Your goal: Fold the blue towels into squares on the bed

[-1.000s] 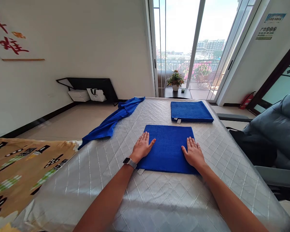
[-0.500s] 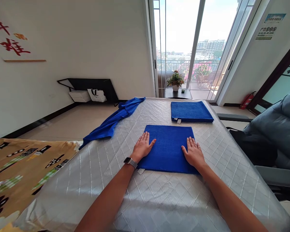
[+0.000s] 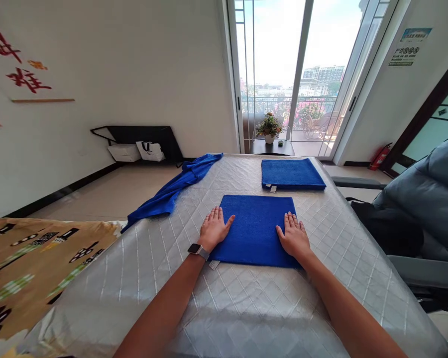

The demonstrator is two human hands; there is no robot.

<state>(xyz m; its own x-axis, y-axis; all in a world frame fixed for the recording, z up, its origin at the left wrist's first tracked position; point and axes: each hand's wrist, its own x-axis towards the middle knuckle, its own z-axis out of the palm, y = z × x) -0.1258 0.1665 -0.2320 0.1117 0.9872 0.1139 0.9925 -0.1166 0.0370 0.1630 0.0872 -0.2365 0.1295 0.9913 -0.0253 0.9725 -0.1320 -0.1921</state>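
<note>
A folded blue towel (image 3: 256, 231) lies flat on the silver quilted cover (image 3: 254, 308) in front of me, a white tag at its near left corner. My left hand (image 3: 214, 228) rests flat on the towel's left edge, fingers stretched and thumb apart. On its right edge lies my right hand (image 3: 294, 234), also flat with the thumb spread. Beyond it is a folded blue towel stack (image 3: 293, 174) with white tags. A loose, crumpled blue towel (image 3: 175, 186) hangs over the left edge of the cover.
A patterned tan cloth (image 3: 41, 268) is at the left. To the right stands a grey padded chair (image 3: 433, 194) with armrests. Behind are a small table (image 3: 259, 147) with a flowerpot (image 3: 269, 139), a black folded frame (image 3: 145, 134) and a fire extinguisher (image 3: 380, 157).
The view has shifted slightly. Both hands stay flat on the towel's sides, with little movement against it. The towels have kept their places.
</note>
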